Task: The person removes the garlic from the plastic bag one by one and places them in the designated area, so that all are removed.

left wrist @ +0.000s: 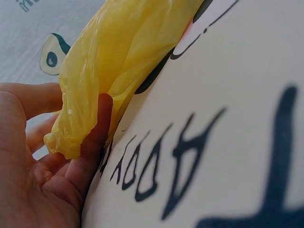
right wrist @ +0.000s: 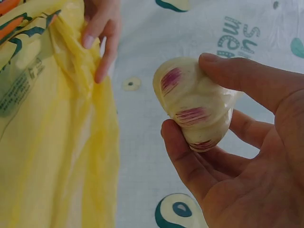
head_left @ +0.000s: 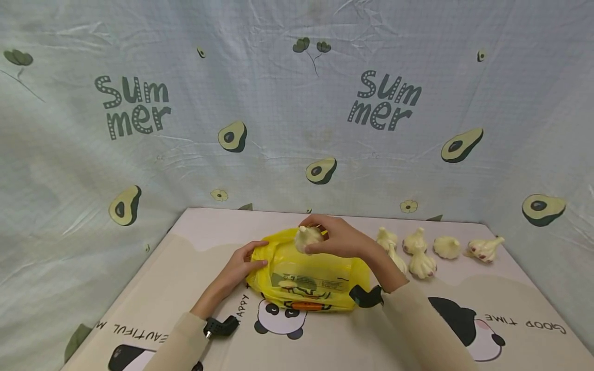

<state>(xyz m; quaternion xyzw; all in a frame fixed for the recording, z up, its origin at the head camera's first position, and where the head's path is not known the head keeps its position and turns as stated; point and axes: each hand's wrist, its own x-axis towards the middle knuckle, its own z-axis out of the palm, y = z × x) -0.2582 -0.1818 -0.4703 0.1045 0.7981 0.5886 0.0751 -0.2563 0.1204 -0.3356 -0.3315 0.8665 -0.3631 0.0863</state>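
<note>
A yellow plastic bag (head_left: 320, 267) with printed pictures lies on the table. My left hand (head_left: 237, 267) grips its left edge; in the left wrist view the fingers and thumb stand on either side of the bunched plastic (left wrist: 78, 109). Over the far side of the bag, my right hand (head_left: 343, 238) holds a garlic bulb (head_left: 307, 239) between thumb and fingers. Purple streaks mark the pale bulb (right wrist: 194, 107) in the right wrist view. Just right of the right forearm, several more garlic bulbs (head_left: 422, 265) sit on the table. What the bag contains cannot be made out.
The pale table mat (head_left: 371, 340) carries printed pandas and lettering. Behind the table hangs a light cloth (head_left: 278, 103) with avocado and "summer" prints. One garlic bulb (head_left: 484, 249) lies near the table's right edge.
</note>
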